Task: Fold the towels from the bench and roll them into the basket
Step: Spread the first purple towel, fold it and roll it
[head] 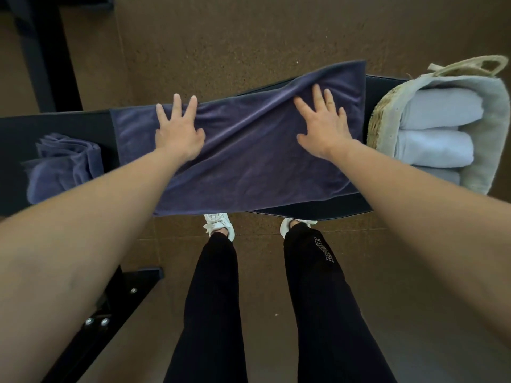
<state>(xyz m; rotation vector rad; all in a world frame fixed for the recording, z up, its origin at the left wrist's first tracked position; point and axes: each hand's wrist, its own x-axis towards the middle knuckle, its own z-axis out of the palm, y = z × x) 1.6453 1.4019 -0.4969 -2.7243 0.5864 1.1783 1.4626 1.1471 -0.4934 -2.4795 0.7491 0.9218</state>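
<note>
A dark purple towel (249, 150) lies spread across the black padded bench (55, 125), wrinkled along its far half. My left hand (178, 131) presses flat on the towel's left part with fingers spread. On the right part, my right hand (322, 124) rests flat, fingers straight. A second purple towel (65, 164) sits crumpled on the bench at the left. At the bench's right end stands a woven basket (383, 117) with a pale liner, holding two rolled white towels (439, 128).
Brown speckled floor surrounds the bench. A black metal frame (116, 305) with bolts runs at the lower left, and another dark post (41, 51) stands at the upper left. My legs and white shoes (218, 225) stand right against the bench's near edge.
</note>
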